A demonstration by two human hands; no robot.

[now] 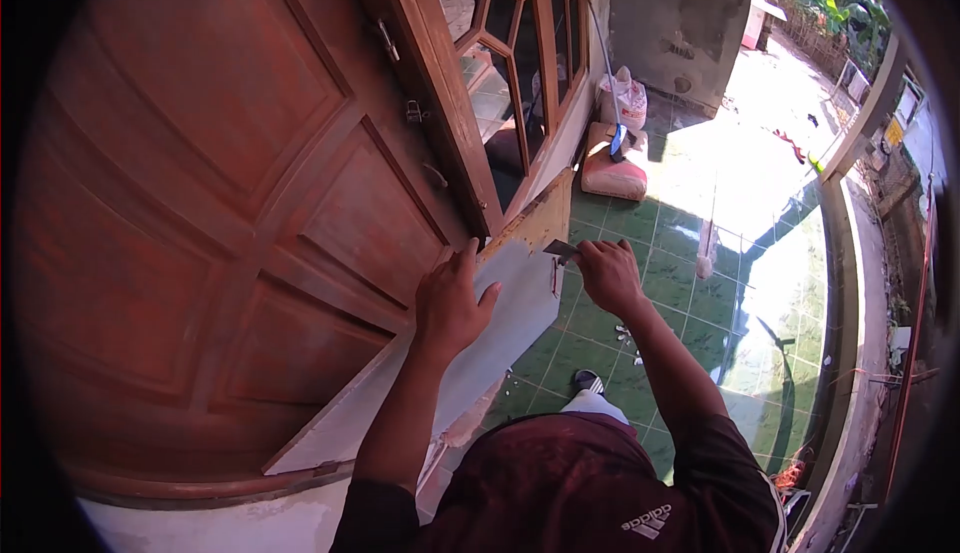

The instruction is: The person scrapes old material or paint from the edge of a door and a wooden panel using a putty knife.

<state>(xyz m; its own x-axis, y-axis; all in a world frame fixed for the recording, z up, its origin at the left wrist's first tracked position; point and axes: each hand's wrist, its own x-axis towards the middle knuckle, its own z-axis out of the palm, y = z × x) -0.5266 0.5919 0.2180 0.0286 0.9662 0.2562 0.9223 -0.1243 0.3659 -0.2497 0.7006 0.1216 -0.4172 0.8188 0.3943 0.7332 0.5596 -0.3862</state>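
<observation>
My right hand (608,275) is closed on a small dark flat scraper (562,249), whose blade points left above the upper right edge of a pale board (500,298). The board leans at a slant against the brown wooden door, its top strip bare and yellowish with worn patches. My left hand (455,298) lies at the board's upper left edge beside the door frame, fingers apart, with nothing held in it.
A carved wooden door (270,193) fills the left, next to a window with a lattice frame (515,53). Sacks (615,168) and a blue-headed broom (619,138) stand by the wall. White flakes lie on the green tiled floor (680,253). A low ledge (868,283) runs along the right.
</observation>
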